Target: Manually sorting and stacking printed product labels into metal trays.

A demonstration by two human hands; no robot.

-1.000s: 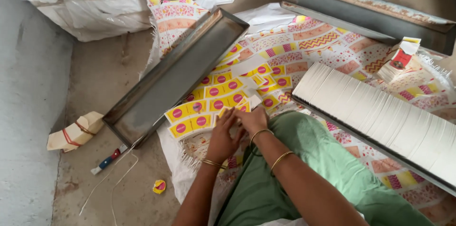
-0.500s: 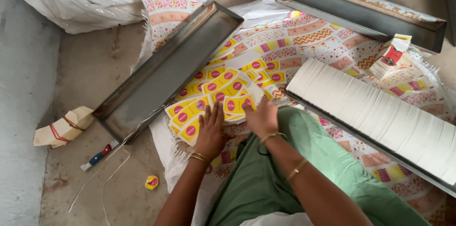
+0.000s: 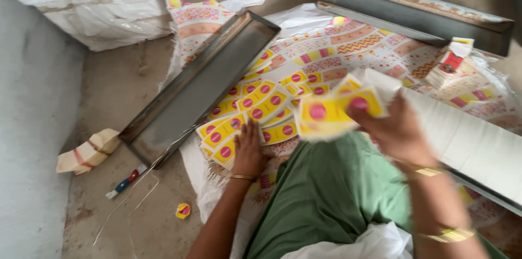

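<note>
Patterned woven sheet (image 3: pixel 348 47), spread over the floor under both hands, printed in orange, pink and yellow.
Long grey metal tray (image 3: pixel 196 93), lying slantwise just beyond the left hand.
Second long tray (image 3: pixel 413 11), far beyond the right hand, at the sheet's top edge.
Tray of tightly packed white sticks (image 3: pixel 467 139), directly beneath and to the outer side of the right hand.
White sacks (image 3: pixel 81 3), well beyond the left hand, against the wall.
Green cloth (image 3: pixel 326 193) over the lap, between the two forearms.
Yellow labels with pink discs (image 3: pixel 261 109), fanned out on the sheet; nearest ones lie under the left hand.
Left hand (image 3: pixel 249 150), flat, fingers spread, pressing down on those labels.
Right hand (image 3: pixel 394 128), raised, fingers closed on a small sheaf of labels (image 3: pixel 334 109), blurred.
Small printed stack (image 3: pixel 448 63), beyond the right hand.
Tied paper bundle (image 3: pixel 87 153), well outside the left hand, on bare floor.
Red-and-blue tool (image 3: pixel 126 182) and yellow scrap (image 3: pixel 183 211), near the left forearm.
</note>
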